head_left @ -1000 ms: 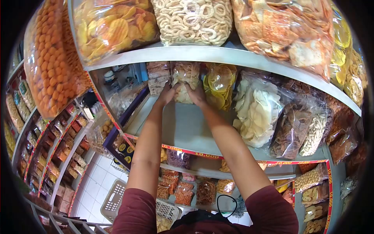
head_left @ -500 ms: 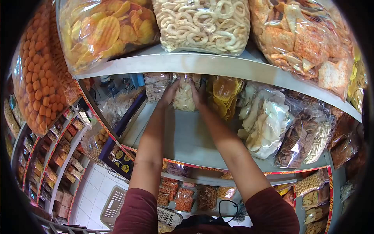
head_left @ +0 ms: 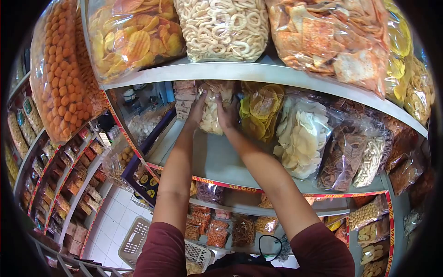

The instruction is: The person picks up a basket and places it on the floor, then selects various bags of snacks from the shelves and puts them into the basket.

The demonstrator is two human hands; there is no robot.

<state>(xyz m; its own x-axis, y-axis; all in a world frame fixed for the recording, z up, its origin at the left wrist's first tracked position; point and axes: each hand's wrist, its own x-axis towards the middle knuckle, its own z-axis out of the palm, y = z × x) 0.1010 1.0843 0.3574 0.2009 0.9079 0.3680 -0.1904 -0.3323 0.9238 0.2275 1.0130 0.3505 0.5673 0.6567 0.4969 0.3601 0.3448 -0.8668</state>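
A clear bag of pale crackers stands toward the back of the grey shelf. My left hand is on the bag's left side, thumb along its front. Against its right side is my right hand, thumb also in front. The bag is held between both hands; their outer fingers are partly hidden. Left of it are stacked packs of pinkish-white snacks. Close on the right is a bag of yellow chips.
Farther right lie bags of white chips and brown snacks. The upper shelf's edge runs above my hands, under large bags of snack rings and potato chips. A beige plastic basket is on the tiled floor.
My view has shifted slightly, so the shelves appear moved. Both hands stay on the cracker bag, which seems a little lower in the picture.
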